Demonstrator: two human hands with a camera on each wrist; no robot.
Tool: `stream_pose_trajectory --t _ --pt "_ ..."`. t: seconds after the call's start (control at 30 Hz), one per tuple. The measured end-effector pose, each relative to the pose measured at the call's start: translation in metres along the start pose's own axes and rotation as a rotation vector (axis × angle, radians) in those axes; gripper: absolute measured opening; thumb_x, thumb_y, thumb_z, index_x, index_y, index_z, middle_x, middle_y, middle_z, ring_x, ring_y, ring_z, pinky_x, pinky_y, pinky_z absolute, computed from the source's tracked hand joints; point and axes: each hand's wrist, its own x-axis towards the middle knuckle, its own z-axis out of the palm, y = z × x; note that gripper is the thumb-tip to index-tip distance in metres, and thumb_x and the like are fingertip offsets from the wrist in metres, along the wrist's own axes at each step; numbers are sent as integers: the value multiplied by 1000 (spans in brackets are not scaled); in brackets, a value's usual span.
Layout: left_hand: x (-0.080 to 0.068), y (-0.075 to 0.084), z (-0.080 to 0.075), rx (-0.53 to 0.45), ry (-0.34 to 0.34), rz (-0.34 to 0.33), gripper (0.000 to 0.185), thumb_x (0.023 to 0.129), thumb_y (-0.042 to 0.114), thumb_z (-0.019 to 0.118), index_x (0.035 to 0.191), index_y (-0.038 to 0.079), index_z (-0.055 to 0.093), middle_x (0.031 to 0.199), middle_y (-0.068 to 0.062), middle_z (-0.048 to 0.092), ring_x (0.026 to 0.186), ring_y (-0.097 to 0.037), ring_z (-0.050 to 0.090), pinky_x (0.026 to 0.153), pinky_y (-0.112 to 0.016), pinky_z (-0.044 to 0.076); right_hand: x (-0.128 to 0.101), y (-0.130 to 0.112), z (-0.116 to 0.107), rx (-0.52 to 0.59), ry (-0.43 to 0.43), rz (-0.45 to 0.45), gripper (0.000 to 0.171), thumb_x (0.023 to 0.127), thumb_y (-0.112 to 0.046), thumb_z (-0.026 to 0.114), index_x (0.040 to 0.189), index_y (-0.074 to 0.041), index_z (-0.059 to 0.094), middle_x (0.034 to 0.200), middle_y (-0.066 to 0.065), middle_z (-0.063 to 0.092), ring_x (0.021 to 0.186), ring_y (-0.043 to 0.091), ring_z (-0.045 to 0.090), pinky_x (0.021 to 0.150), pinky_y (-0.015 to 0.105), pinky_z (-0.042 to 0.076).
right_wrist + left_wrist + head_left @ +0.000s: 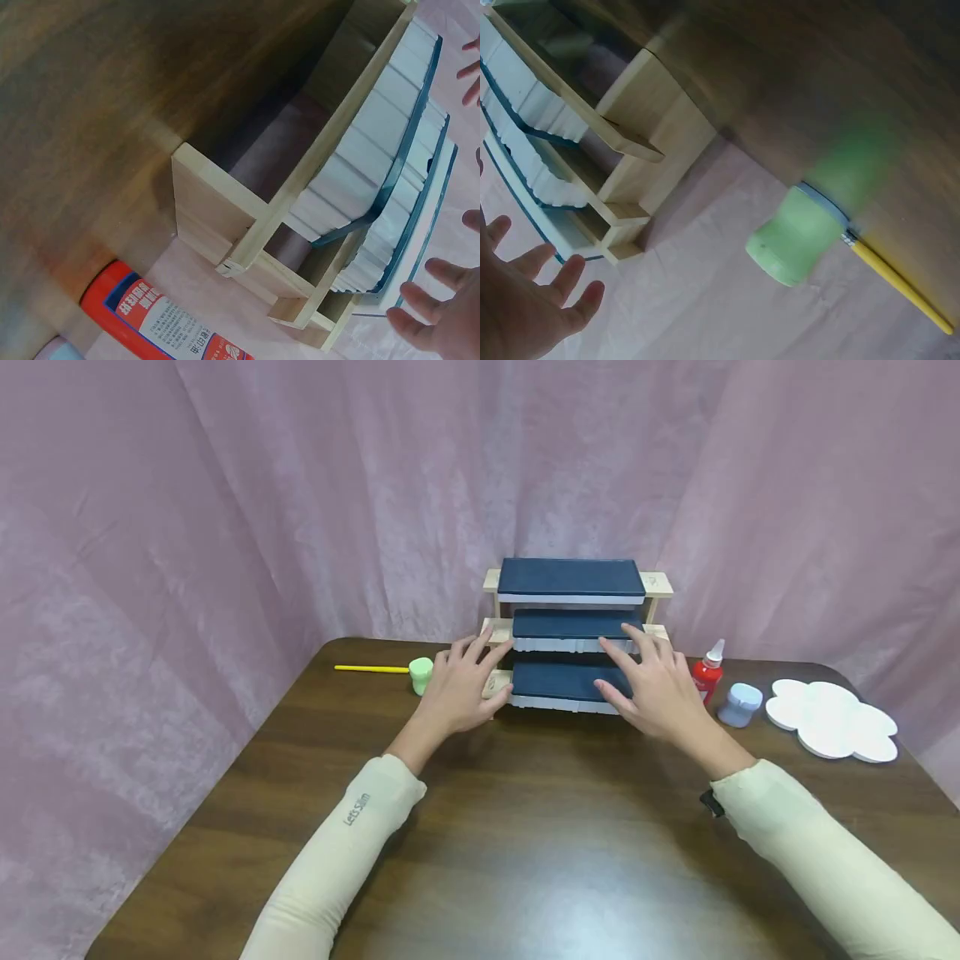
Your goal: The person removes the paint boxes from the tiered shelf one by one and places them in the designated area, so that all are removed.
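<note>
A stepped wooden stand (657,583) at the back of the table holds a top tray (572,578), a middle tray (562,623) and a bottom tray (558,681). Each is a shallow white box with a dark blue top. My left hand (456,687) reaches over the stand's left side, fingers spread, fingertips close to the left edges of the lower two trays. On the other side my right hand (660,692) spreads its fingers over their right ends. Neither hand holds anything. In the right wrist view, the white ribbed sides (375,142) of the trays show above the wooden rails.
Left of the stand are a light green jar (421,675) and a yellow-handled brush (371,669). To its right stand a red bottle (707,675) with a white nozzle, a pale blue jar (741,703) and a white cloud-shaped plate (832,720). A pink curtain (420,510) hangs behind the table.
</note>
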Motion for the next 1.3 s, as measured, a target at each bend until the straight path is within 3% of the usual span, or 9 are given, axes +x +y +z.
stream_pose_trajectory --t 0.17,0.3,0.57,0.77,0.9,1.07,1.3 --pt "-1 -12 -2 -91 3 -36 60 92 44 60 148 29 45 153 -5 39 128 -33 43 87 -49 43 14 3 -2 16 73 -56 57 87 -36 70 138 -13 57 142 21 46 122 42 44 81 55 48" --pt "-1 -18 -3 -193 -46 -79 58 92 40 64 146 26 47 149 -6 42 127 -34 44 93 -51 43 19 7 1 28 123 -67 50 88 -32 68 133 -11 60 136 20 51 116 41 48 78 54 49" --pt "3 -19 8 -289 -214 -104 63 91 47 69 146 24 48 147 -7 44 126 -33 46 97 -53 43 22 16 -5 53 151 16 43 90 -27 66 130 -9 62 125 21 57 104 41 55 76 55 49" --pt "6 -22 19 -343 -260 -115 66 89 49 70 146 23 48 149 -8 41 131 -31 46 96 -52 47 24 21 -10 77 161 72 38 89 -18 63 126 -8 63 106 17 67 81 33 57 55 48 49" --pt "8 -27 23 -358 -280 -130 64 88 48 72 143 22 51 147 -8 44 130 -28 48 96 -50 47 30 25 -11 112 137 119 40 90 -18 61 130 -9 61 104 15 66 85 33 57 56 49 48" --pt "10 -30 24 -389 -318 -151 60 88 49 72 139 23 55 145 -6 46 130 -25 49 99 -49 45 38 27 -14 155 45 214 45 93 -21 58 137 -12 55 110 15 64 97 34 54 63 53 49" --pt "9 -33 25 -435 -337 -164 52 87 44 75 132 20 62 139 -5 51 126 -25 51 100 -47 45 49 27 -16 206 -57 324 51 94 -25 55 143 -15 50 115 16 63 94 32 55 64 49 47"
